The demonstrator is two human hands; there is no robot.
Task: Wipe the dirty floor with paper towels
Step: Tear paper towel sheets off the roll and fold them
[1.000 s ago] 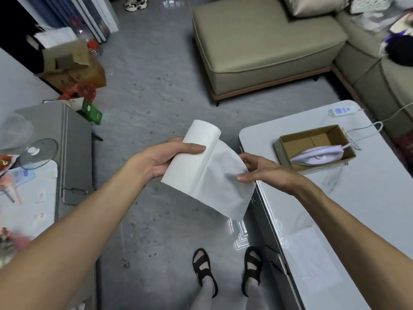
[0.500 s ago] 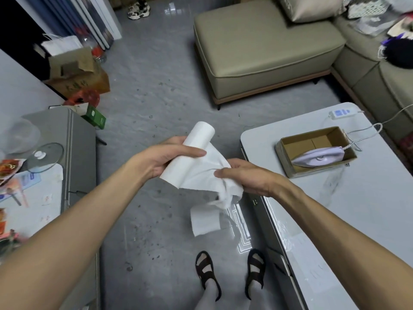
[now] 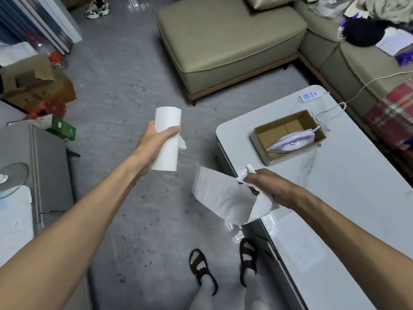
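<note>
1. Head view, left side: gripping the paper towel roll [image 3: 167, 153] round its middle with the left hand [image 3: 154, 139], fingers and thumb curled about it. Holding it near upright, long axis pointing up, out over the floor [image 3: 116, 90] and well apart from the sheet.
2. Head view, right side: pinching the bunched end of a loose sheet [image 3: 219, 198] in the right hand [image 3: 268, 186], grip pressed together on the paper. Letting the rest hang broad and flat to the left and downward, just beside the edge of the white worktop [image 3: 357, 198].
3. Noting dark specks [image 3: 143, 233] on the grey floor, below and to the left of the right grip, between the left forearm and the sandalled feet [image 3: 201, 269]. Judging the sheet hand the nearer one.
4. Reaching forward with both arms, well above the floor. Probably needing a crouch next, then laying the sheet flat on the specks.
</note>
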